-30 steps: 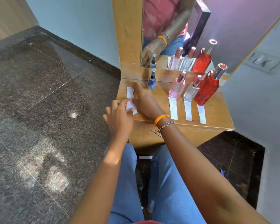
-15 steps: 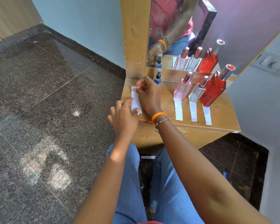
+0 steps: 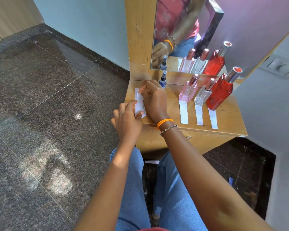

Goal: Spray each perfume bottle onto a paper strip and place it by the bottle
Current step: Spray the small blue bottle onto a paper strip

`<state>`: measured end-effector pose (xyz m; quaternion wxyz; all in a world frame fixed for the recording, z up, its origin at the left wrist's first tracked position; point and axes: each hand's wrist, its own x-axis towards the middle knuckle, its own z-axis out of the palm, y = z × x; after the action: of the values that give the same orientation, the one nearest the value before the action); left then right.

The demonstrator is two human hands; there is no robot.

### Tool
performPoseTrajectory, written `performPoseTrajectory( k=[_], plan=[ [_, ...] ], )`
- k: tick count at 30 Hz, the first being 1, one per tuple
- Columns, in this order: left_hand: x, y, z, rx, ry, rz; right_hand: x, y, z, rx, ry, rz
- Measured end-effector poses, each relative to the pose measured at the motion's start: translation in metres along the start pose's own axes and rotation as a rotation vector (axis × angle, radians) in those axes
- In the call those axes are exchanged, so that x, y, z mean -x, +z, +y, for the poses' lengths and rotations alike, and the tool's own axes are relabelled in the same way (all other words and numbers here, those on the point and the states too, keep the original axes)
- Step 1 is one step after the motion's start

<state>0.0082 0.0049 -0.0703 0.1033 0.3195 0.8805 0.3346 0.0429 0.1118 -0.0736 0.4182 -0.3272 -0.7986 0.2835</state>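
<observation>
On the wooden shelf [image 3: 227, 124] stand a small blue bottle [image 3: 163, 79], a pink bottle [image 3: 188, 90], a clear bottle [image 3: 204, 95] and a tall red bottle [image 3: 221, 92]. A white strip lies in front of the pink bottle [image 3: 183, 112], the clear one [image 3: 199, 116] and the red one [image 3: 213, 118]. At the shelf's left end my right hand [image 3: 154, 99] pinches the top of a piece of white paper [image 3: 139, 104], and my left hand [image 3: 127, 121] holds its lower end.
A mirror [image 3: 182, 30] behind the shelf reflects the bottles and my arm. Dark granite floor [image 3: 48, 114] spreads to the left. A wall switch [image 3: 280, 65] sits on the right wall. My knees in blue jeans are under the shelf, with a scrap of paper [image 3: 151, 162] on the floor.
My right hand has drawn back and up along the paper, its fingers now curled at the top end. The left hand stays at the lower end. The camera has shifted slightly.
</observation>
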Motion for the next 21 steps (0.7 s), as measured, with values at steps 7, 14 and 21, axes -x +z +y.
performPoseTrajectory(
  k=[7,14,21],
  plan=[
    [0.0002,-0.0010,0.0005,0.008,-0.001,-0.007,0.0022,-0.0009,-0.0024,-0.087,0.095,-0.058],
    [-0.0001,-0.0014,0.0004,0.018,0.011,-0.012,0.0002,-0.0035,-0.0027,-0.109,0.133,-0.037],
    [-0.0002,-0.0027,0.0016,0.016,0.004,-0.011,0.0024,-0.0043,-0.0033,-0.045,0.064,-0.064]
  ],
)
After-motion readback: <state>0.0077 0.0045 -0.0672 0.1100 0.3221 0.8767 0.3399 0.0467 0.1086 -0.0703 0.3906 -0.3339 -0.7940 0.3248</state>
